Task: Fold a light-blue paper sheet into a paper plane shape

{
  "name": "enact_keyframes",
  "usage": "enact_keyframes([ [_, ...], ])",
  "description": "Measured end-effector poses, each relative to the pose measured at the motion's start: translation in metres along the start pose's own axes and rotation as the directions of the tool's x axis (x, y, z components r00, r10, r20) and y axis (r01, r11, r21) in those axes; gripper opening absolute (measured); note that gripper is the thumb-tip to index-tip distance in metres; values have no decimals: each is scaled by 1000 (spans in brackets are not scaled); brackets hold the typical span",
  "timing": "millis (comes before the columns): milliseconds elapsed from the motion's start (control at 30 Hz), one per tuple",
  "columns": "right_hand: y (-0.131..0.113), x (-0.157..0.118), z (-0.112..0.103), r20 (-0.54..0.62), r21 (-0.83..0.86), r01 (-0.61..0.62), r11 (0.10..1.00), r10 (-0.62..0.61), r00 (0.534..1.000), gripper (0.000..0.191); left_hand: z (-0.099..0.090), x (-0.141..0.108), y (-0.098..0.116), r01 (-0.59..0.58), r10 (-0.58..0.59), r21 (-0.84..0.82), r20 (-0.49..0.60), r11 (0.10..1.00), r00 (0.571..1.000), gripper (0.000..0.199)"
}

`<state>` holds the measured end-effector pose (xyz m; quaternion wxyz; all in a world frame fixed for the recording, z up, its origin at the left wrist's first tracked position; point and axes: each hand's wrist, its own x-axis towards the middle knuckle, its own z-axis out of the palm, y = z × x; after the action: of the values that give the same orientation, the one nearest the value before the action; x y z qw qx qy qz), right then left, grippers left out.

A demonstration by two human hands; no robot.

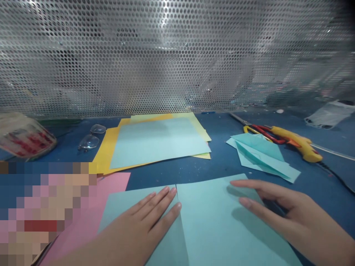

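A light blue sheet of paper [216, 221] lies on the blue table in front of me, with a crease running up its middle. My left hand [138, 225] rests flat on its left half, fingers together and pointing at the crease. My right hand [291, 218] hovers over the sheet's right edge, fingers spread and the fingertips touching the paper. Neither hand grips anything.
A stack of light blue and yellow sheets [158, 142] lies further back. A folded light blue paper shape [263, 155] sits at right beside scissors [263, 132] and a yellow glue gun [299, 142]. Glasses [90, 138] lie at left. Pink paper [111, 184] lies under the sheet. Perforated metal screen [177, 55] behind.
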<state>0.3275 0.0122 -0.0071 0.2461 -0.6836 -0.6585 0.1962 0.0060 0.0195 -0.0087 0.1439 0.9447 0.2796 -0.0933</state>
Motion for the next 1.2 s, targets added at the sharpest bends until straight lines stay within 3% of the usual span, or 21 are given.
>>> enact_keyframes([
  [100,1,-1,3,33,-18,-26,999,26,999,53,-5,1,-1,85,-85,-69,-7,994,996,106],
  [233,1,-3,6,91,-23,-81,996,83,992,57,-16,4,4,262,-249,-233,86,936,965,104],
  [433,0,-4,6,176,-1,-62,998,61,982,54,-23,10,8,322,-299,-307,121,896,947,109],
  [600,4,-3,6,159,-33,-59,998,63,985,55,-18,8,3,291,-266,-300,120,908,956,102],
  [767,5,-4,3,176,-39,-54,998,60,983,57,-6,-2,3,117,-124,-98,-65,988,990,86],
  [900,6,-3,1,169,-36,-37,999,42,985,55,1,-6,8,80,-80,-10,-105,997,991,76],
  [1067,11,-1,1,164,-30,-23,999,28,986,52,13,-2,5,55,-49,49,-106,997,993,85],
  [1200,11,0,0,198,-81,-69,994,84,976,61,37,2,-5,37,-25,99,-118,994,993,100],
])
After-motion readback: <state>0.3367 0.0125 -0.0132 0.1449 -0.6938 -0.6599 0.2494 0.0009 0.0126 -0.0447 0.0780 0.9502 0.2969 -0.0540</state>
